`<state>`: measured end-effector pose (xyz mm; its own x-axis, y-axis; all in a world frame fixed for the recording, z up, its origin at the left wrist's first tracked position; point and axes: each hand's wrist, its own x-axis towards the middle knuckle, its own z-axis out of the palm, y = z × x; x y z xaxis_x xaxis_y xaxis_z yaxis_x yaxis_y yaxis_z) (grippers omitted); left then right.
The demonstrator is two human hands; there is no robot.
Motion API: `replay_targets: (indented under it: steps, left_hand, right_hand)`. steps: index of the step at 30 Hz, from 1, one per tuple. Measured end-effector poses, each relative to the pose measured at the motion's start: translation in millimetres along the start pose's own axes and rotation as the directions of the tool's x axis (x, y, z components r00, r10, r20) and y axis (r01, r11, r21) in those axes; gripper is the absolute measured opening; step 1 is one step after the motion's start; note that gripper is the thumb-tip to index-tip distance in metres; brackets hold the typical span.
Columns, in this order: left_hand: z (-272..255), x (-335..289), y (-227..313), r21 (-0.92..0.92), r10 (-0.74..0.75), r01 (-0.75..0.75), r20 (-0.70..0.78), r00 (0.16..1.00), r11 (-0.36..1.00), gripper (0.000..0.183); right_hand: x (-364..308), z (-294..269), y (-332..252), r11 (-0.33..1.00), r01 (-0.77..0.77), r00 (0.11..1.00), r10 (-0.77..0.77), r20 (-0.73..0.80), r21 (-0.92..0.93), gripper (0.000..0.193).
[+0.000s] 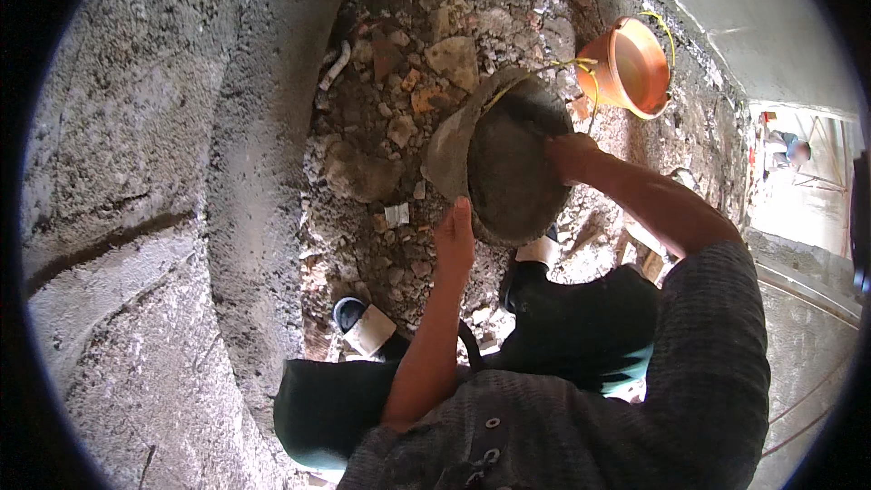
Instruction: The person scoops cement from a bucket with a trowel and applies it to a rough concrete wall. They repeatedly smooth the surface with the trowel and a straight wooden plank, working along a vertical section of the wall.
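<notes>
A grey, cement-caked bucket (519,172) is tilted in front of me, its wide mouth turned toward me. Along its near left rim, my left hand (456,234) is closed on the edge, thumb upright and the other fingers mostly hidden. My right hand (572,160) grips the right side of the rim, with the knuckles over the mouth. A yellow cord (564,64) is tied at the bucket's far side. The inside looks dark grey and coated; I cannot tell how much lies in it.
An orange bucket (626,68) with a yellow cord handle lies tipped at the far right. Rubble (399,127) covers the ground around my feet. A rough concrete wall (259,127) bounds the left. Another person (787,150) is far off at the right.
</notes>
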<state>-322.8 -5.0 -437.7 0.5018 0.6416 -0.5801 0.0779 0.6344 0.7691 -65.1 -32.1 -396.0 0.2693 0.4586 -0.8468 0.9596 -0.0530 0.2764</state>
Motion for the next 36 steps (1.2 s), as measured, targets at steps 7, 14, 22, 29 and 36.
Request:
replay_targets:
  steps: [7,14,22,29,36]
  left_hand:
    - [-7.5,10.2,-18.9,-0.045,0.008,-0.007,0.026,1.0,0.999,0.042]
    - [-7.2,15.4,-20.4,-0.075,-0.034,0.036,0.021,0.999,0.997,0.043]
    - [-9.7,10.0,-0.8,0.032,-0.065,0.065,0.014,0.998,0.997,0.046]
    - [-2.0,8.0,-4.6,0.004,-0.056,0.057,-0.004,0.998,0.998,0.047]
    - [-7.7,10.7,-1.0,0.039,-0.12,0.119,0.005,0.993,0.992,0.051]
  right_hand:
    - [-48.3,1.7,-44.2,0.828,0.315,0.914,-0.396,0.086,0.464,0.033]
    - [-80.1,-20.8,-32.7,0.614,0.271,0.93,-0.365,-0.038,0.741,0.037]
    - [-66.4,-20.6,3.2,0.915,0.001,0.963,0.107,-0.247,0.403,0.031]
    - [-125.9,-47.4,-64.7,0.883,0.033,0.999,-0.038,0.002,0.468,0.034]
    - [-132.0,-26.0,2.3,0.798,-0.231,0.942,0.326,-0.076,0.557,0.028]
